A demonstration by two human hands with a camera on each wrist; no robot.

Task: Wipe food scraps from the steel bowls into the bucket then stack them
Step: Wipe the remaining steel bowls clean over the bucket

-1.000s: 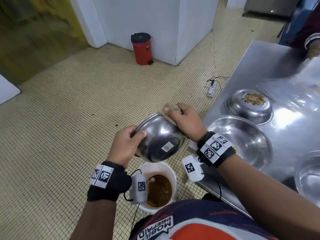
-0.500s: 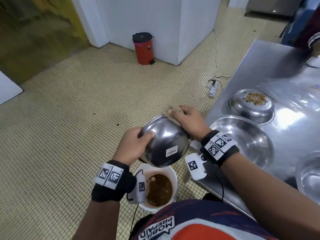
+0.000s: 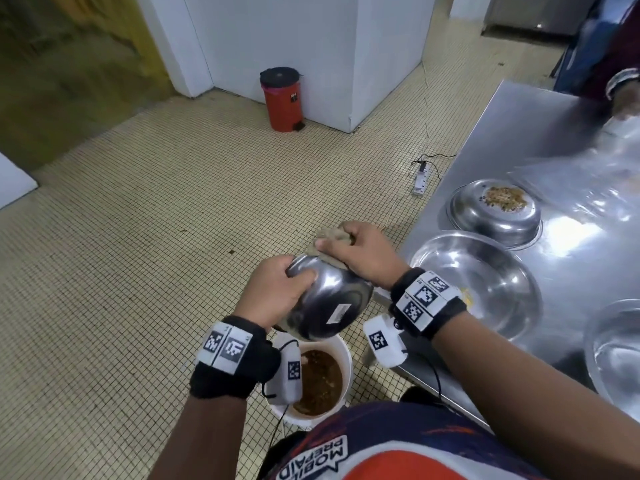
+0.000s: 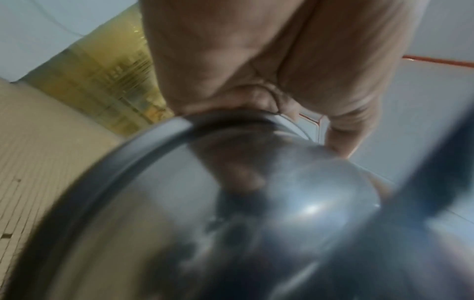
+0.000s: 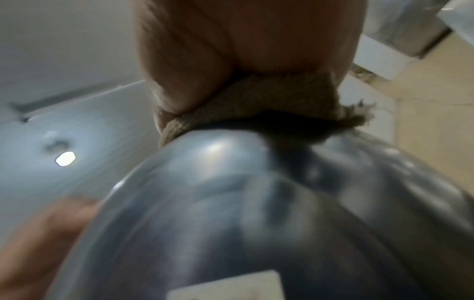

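Observation:
I hold a steel bowl [image 3: 329, 299] tipped mouth-down over a white bucket [image 3: 343, 351] of brown scraps on the floor. My left hand [image 3: 277, 289] grips the bowl's rim [image 4: 159, 130] on its left side, thumb on the outside. My right hand [image 3: 356, 252] clutches a tan cloth [image 3: 332, 237] at the bowl's far rim; the right wrist view shows the cloth [image 5: 256, 105] bunched under the palm against the bowl [image 5: 256, 203]. The bowl's inside is hidden. A white sticker [image 3: 337, 311] sits on its underside.
On the steel table [image 3: 519, 133] at right stand an upside-down bowl [image 3: 485, 216] with crumbs on top, a wide empty steel bowl [image 3: 478, 278] and a bowl of water [image 3: 616, 351]. Another person's hand [image 3: 627, 95] moves at the far corner. A red pedal bin [image 3: 282, 98] and a power strip [image 3: 420, 180] are on the tiled floor.
The bowl has tipped further over and sunk closer to the bucket. My right hand with the cloth has shifted along the far rim.

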